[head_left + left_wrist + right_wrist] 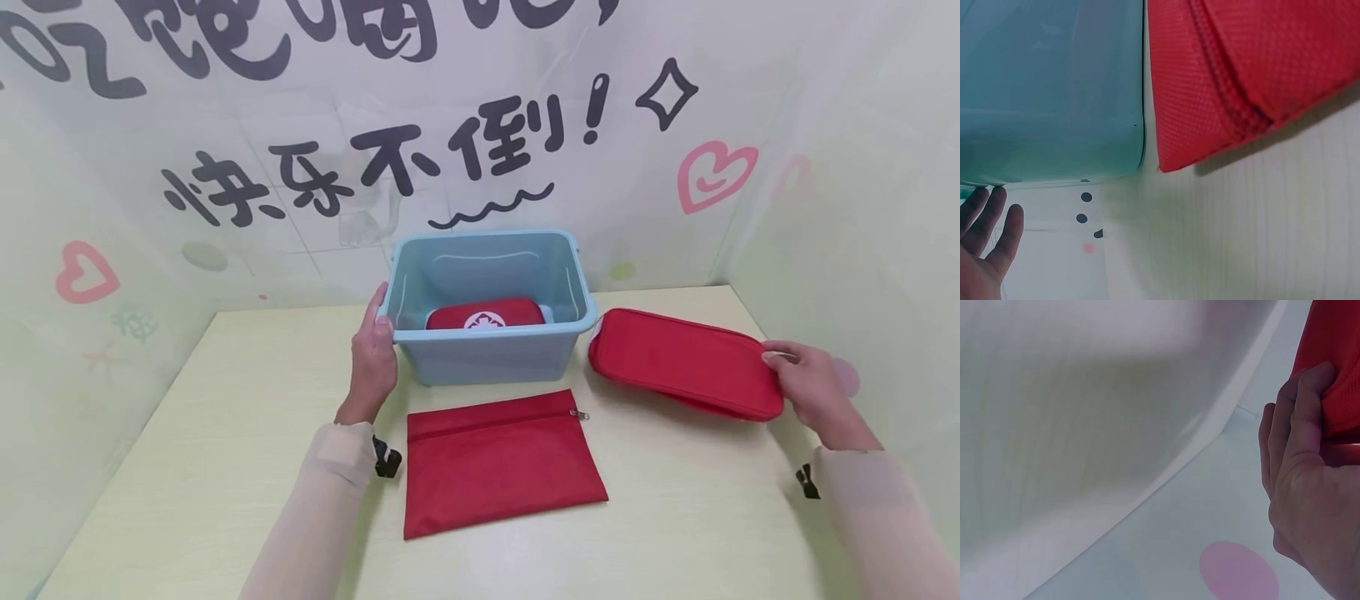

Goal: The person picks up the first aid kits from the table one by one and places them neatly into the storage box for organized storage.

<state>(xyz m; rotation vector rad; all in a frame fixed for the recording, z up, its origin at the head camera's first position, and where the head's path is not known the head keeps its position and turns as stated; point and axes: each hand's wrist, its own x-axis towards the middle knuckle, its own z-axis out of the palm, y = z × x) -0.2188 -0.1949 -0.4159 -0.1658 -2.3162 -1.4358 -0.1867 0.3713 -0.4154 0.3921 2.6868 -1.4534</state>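
A light blue plastic bin (491, 358) stands at the back of the table. My left hand (373, 358) rests against its left side near the rim; in the left wrist view the extended fingers (1010, 234) touch the bin wall. Inside lies a red case (517, 312) with a white round emblem, its lower part hidden by the front wall. My right hand (810, 387) pinches the right end of a red zippered pouch (686, 362), tilted to the bin's right; the right wrist view shows the fingers curled on its edge. A flat red zip bag (502, 467) lies before the bin.
The pale wooden table (225, 450) carries these things. A printed white wall covering (315, 250) with dark lettering and pink hearts stands close behind the bin and along both sides. Near my right forearm, the side covering (900, 367) is close.
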